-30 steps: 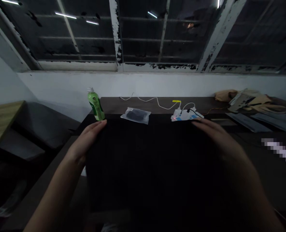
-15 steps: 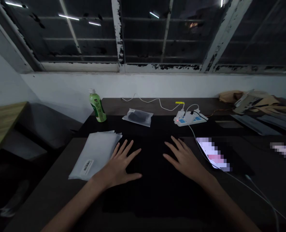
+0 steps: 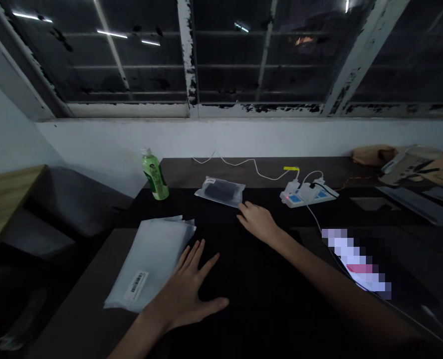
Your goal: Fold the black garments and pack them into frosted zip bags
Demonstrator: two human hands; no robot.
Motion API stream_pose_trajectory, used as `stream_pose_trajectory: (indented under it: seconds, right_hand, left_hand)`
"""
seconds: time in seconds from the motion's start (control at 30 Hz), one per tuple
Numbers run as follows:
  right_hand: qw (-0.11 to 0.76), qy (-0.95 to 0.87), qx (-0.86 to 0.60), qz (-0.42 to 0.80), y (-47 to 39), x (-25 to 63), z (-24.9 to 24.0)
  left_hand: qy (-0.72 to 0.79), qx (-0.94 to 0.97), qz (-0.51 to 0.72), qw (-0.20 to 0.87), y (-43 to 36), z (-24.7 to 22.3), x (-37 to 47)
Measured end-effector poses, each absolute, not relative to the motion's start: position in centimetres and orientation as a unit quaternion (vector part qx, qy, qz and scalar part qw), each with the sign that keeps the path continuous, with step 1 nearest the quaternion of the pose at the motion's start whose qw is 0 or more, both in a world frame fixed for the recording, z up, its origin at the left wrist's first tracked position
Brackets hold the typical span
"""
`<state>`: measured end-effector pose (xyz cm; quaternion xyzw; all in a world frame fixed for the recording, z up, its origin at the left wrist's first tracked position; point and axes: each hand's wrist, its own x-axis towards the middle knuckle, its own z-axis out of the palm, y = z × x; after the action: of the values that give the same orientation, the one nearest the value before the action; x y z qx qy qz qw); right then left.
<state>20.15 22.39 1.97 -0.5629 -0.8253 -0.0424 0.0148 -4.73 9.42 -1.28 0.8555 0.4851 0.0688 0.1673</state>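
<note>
I have the left hand [image 3: 180, 294] spread wide, lower centre. The right hand [image 3: 261, 223] is at the clear pouch [image 3: 220, 192], mid-frame; I cannot confirm a grip. A corner-only pinch could slip.

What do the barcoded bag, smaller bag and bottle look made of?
Barcoded bag: probably plastic film, matte and frosted; milky, translucent edges.
Smaller bag: likely translucent plastic film; looks partly see-through, dark inside.
Bottle: likely plastic, from its contoured body and white cap; finish too dim to judge.
</note>
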Motion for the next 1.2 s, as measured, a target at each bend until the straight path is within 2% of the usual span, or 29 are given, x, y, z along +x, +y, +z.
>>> stream_pose_trajectory:
  seconds: [0.2,0.8,1.0,1.2]
  right_hand:
    - [-0.008,-0.829,-0.558,-0.038,28.1,16.0,-0.5]
    - [-0.047,-0.845,-0.533,-0.013,30.5,14.8,-1.7]
    - [0.005,-0.824,-0.567,-0.013,29.1,15.6,0.6]
    - [0.098,-0.805,-0.584,-0.022,23.1,18.0,4.4]
  left_hand:
    - [0.478,0.859,0.095,0.159,9.6,-1.1,-4.8]
    - [0.475,0.865,0.103,0.123,9.7,-0.2,-4.8]
    - [0.477,0.867,0.113,0.089,9.9,-0.2,-4.7]
    - [0.518,0.810,0.272,0.035,10.4,0.0,-4.3]
